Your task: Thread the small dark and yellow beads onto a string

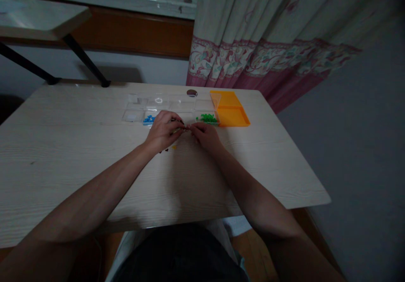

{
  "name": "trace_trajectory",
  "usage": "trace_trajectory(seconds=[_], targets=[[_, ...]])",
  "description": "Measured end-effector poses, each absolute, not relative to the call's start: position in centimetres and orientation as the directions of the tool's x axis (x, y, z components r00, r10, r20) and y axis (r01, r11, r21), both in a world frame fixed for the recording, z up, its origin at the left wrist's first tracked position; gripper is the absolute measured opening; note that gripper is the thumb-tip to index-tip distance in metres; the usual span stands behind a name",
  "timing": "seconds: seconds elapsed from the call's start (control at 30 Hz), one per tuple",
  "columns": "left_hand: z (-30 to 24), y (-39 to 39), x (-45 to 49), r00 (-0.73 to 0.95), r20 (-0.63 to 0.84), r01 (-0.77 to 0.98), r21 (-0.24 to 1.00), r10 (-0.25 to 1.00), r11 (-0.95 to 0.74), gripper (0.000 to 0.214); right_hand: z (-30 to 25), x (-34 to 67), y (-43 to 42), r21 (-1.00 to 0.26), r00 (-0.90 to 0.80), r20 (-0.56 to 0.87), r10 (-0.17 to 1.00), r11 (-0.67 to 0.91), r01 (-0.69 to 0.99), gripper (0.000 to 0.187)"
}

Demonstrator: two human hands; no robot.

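My left hand and my right hand meet over the table, just in front of a clear compartment box. Both have thumb and fingers pinched together, fingertip to fingertip. Something small sits between them, too dark and tiny to make out. Blue pieces lie in a front compartment beside my left hand. Green pieces fill another front compartment behind my right hand. Below my left wrist, a yellow piece and a few dark red pieces rest on the tabletop. My left hand hides part of the box.
An open orange case stands at the box's right end. Behind the box lies a dark round object. A raised shelf on black legs is at the back left. A curtain hangs behind the pale wooden table.
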State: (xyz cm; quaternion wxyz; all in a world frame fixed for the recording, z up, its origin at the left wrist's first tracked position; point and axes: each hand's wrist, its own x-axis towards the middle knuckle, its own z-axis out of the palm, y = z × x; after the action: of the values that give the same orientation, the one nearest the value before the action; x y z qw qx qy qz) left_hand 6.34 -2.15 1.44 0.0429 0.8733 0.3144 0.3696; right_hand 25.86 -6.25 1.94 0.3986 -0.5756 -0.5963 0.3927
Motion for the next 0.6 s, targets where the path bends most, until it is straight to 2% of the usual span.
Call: trace_trajectory(seconds=[0.23,0.4,0.5,0.6], targets=[[1.19,-1.93,6.39,0.484,0.644,0.542,0.311,0.593,-0.78,0.009,2.48,25.71,-6.43,-0.92,-0.023,0.024,0.999,0.031,0.39,0.033],[1.18,-1.71,6.17,0.297,0.665,0.62,0.412,0.686,-0.668,0.009,2.3,25.88,-6.27,-0.888,-0.026,0.053,0.998,0.059,0.457,0.032],[0.98,-1.47,6.02,0.208,0.65,0.644,0.472,0.731,-0.602,0.011,2.05,25.81,-6.23,-0.838,-0.021,0.096,0.995,0.092,0.538,0.03],[0.79,-1.29,5.98,0.195,0.633,0.652,0.487,0.749,-0.581,0.013,2.03,25.5,-6.41,-0.727,-0.059,0.17,0.984,0.166,0.666,0.026]])
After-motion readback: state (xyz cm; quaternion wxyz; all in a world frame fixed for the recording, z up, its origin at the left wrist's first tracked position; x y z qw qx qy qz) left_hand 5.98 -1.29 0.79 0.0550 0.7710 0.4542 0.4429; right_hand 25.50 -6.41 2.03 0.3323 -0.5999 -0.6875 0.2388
